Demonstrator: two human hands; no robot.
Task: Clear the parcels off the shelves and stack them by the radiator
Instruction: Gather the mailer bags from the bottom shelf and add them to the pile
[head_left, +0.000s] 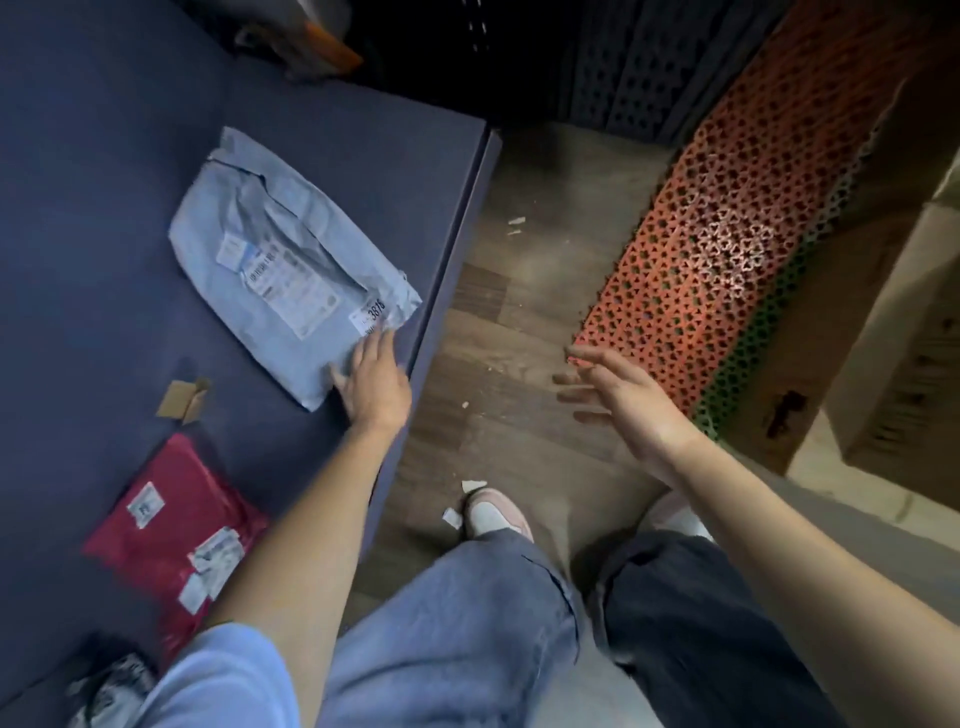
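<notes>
Blue denim trouser legs (457, 639) and 1 pale pink shoe (496, 512) fill 6 o'clock. At 8 o'clock lies 1 crimson plastic mailer parcel (171, 540) on the dark navy surface (78, 260). Toward 10 o'clock, the left hand (376, 384) presses flat, fingers (382, 345) straight and released, on the near corner of 1 pale blue plastic mailer parcel (280, 275). That parcel lies close to the surface's edge; I judge a push could slide the slick bag off onto the wooden floor (530, 312). At 3 o'clock the right hand (628, 400) hovers spread, holding nothing. Beyond it stand orange perforated plastic mats (717, 239). 2 parcels are plainly in view, plus 1 small cardboard scrap (182, 400).
</notes>
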